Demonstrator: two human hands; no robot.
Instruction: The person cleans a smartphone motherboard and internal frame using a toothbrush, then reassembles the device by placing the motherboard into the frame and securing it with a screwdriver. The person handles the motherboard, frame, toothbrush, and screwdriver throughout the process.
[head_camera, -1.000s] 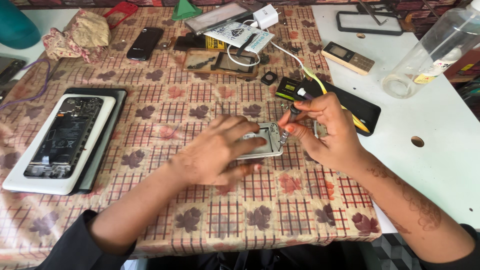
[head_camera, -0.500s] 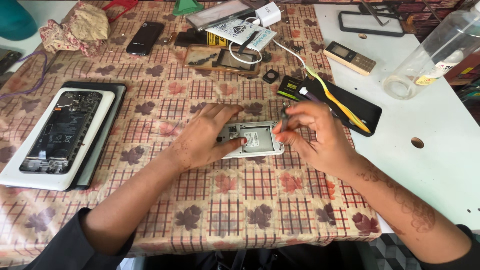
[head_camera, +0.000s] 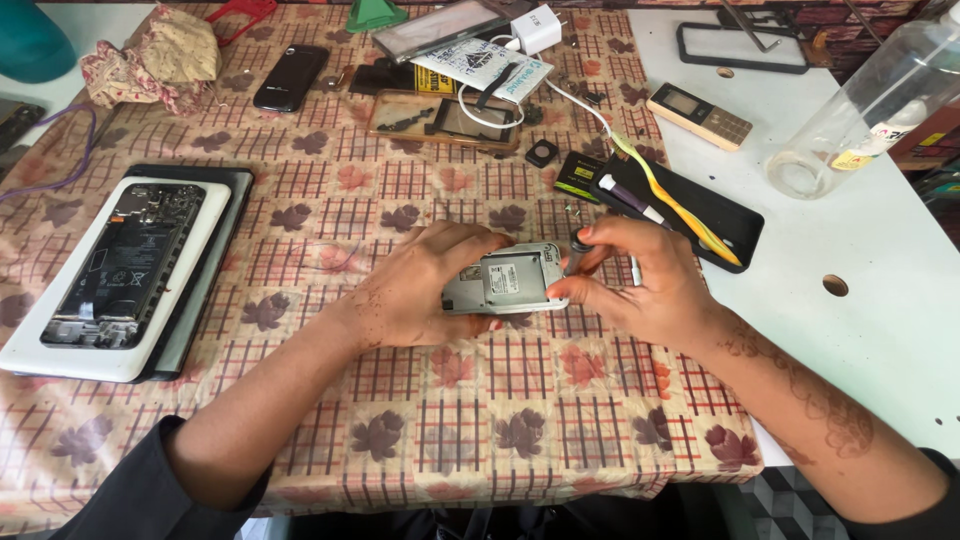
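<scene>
A small grey phone body with its back cover off lies between both hands, just above the checked tablecloth. My left hand grips its left end, fingers wrapped around the edge. My right hand holds its right end, and the thumb and forefinger pinch a thin tool at the phone's upper right corner. What the tool's tip touches is hidden by the fingers.
An opened smartphone lies on a white pad at the left. A black tray with yellow tweezers sits right of the hands. Phones, cables and a charger lie at the back. A clear plastic bottle lies on the white table.
The phone body has turned so its open back faces up and is plainer to see. My right fingers have closed in on its upper right corner.
</scene>
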